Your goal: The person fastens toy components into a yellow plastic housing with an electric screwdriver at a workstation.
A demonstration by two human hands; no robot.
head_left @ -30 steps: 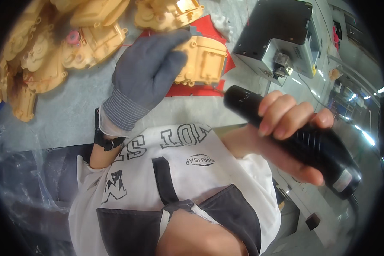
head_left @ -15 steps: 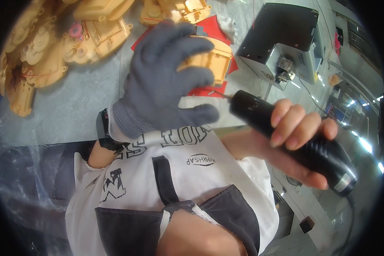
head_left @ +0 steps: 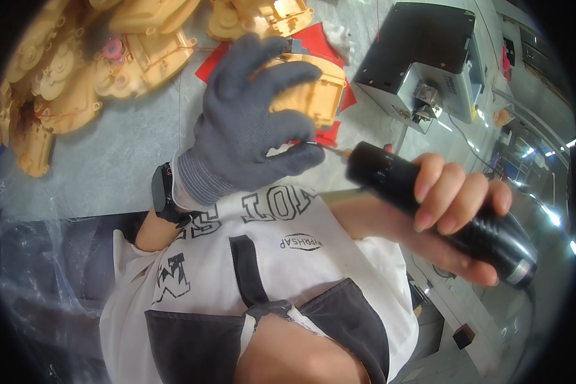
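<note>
A black electric screwdriver (head_left: 381, 169) lies across my bare right hand (head_left: 457, 205), fingers wrapped round its body. Its thin bit (head_left: 333, 150) points left toward my left hand (head_left: 249, 115), which wears a grey glove. Thumb and forefinger of that glove pinch at the bit's tip; whether a screw sits there is too small to tell. The other gloved fingers curve over a yellow plastic housing (head_left: 323, 96), partly hiding it. Under the housing shows a red holder (head_left: 317, 38) on the grey table (head_left: 134, 134).
Several yellow plastic housings (head_left: 147, 64) are heaped at the far left, one with a pink round part (head_left: 113, 49). Another housing (head_left: 262, 19) lies beyond the red holder. A black-topped box machine (head_left: 416, 45) stands at the far right. The screwdriver's cord hangs at the right.
My left thumb and forefinger have come together at the bit's tip; they were spread apart. The screwdriver has shifted slightly toward me. The housing has stayed put.
</note>
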